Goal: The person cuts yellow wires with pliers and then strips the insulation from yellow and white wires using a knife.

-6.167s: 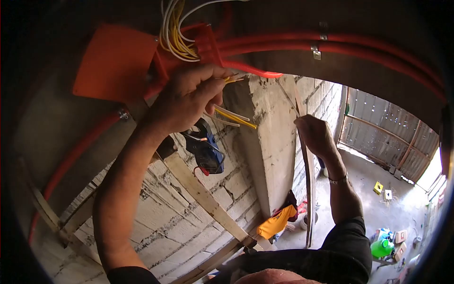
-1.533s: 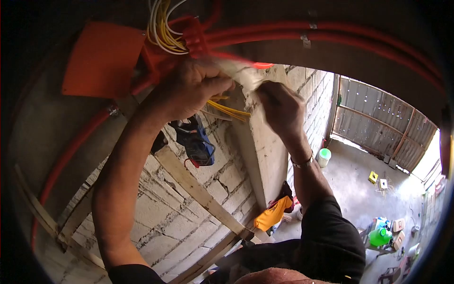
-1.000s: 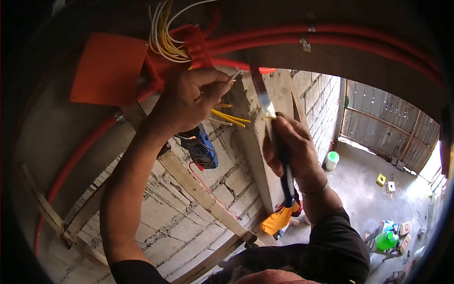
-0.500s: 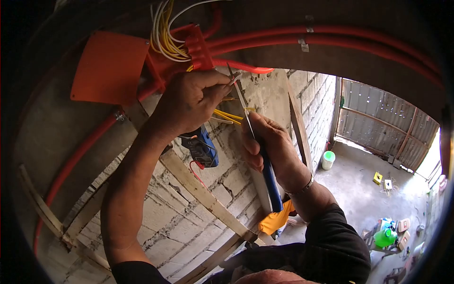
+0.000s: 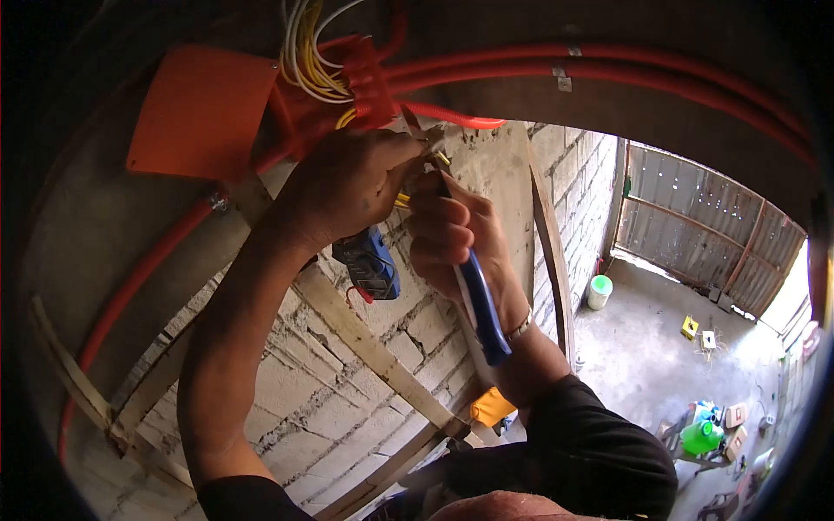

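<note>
Up by an orange junction box (image 5: 368, 76), my left hand (image 5: 347, 182) is closed in a pinch on the end of a wire (image 5: 444, 158). My right hand (image 5: 453, 227) is wrapped round a knife with a blue handle (image 5: 483, 304). Its blade reaches up to the pinched wire, close against my left fingertips, and is partly hidden by my fingers. Coiled yellow and white wires (image 5: 311, 69) hang from the box, and an orange cover (image 5: 201, 113) sits at its left. Below my left hand hangs a blue and black meter (image 5: 372, 265).
Orange conduits (image 5: 651, 78) run along the ceiling. Wooden strips (image 5: 373, 352) cross in front of the block wall (image 5: 321, 417). On the floor stand a white bucket (image 5: 599, 293), a yellow box (image 5: 689, 327) and a green container (image 5: 700, 437).
My right hand has moved up and left with the knife, close to my left hand. My left hand keeps its pinch, nearly in place.
</note>
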Demonstrator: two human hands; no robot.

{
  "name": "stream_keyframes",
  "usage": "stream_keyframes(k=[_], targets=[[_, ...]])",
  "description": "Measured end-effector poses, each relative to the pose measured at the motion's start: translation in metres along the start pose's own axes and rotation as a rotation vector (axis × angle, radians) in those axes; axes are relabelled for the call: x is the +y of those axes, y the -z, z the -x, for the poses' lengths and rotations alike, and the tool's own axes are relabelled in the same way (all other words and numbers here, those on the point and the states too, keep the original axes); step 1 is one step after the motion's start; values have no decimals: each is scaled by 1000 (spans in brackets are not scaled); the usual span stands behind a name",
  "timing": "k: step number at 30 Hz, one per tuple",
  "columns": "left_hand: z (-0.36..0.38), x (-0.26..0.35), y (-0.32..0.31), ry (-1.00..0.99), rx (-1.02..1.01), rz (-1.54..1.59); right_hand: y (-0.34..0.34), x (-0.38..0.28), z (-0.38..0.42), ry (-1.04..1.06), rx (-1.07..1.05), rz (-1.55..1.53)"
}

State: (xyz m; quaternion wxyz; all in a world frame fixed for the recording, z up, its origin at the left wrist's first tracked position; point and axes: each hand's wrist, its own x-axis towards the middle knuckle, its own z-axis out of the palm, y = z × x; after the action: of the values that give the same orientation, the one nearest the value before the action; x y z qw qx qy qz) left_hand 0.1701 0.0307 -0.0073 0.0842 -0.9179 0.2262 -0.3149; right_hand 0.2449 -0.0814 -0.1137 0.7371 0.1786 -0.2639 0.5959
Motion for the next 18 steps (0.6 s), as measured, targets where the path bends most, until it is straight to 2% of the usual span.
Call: stream_keyframes(k=[3,7,10,12,15,16,18], targets=[[1,-3,0,-33,51,-40,4,10,15,-85,-144,-68],[0,5,-1,-5,-14,-89,3,13,18,-12,-113,-71],[-1,4,2,-49,79,-71,-1,13,3,-25,-146,-165],[1,0,3,-32,18,-173,4,10,-9,-18,-154,-182],[1,-4,3,-32,54,-197,6,13,-13,9,-354,-211],[1,-4,4,-29,60,-202,5,14,-9,2,-354,-208],[0,-4,6,-41,107,-187,8,18,2,-84,-433,-236]])
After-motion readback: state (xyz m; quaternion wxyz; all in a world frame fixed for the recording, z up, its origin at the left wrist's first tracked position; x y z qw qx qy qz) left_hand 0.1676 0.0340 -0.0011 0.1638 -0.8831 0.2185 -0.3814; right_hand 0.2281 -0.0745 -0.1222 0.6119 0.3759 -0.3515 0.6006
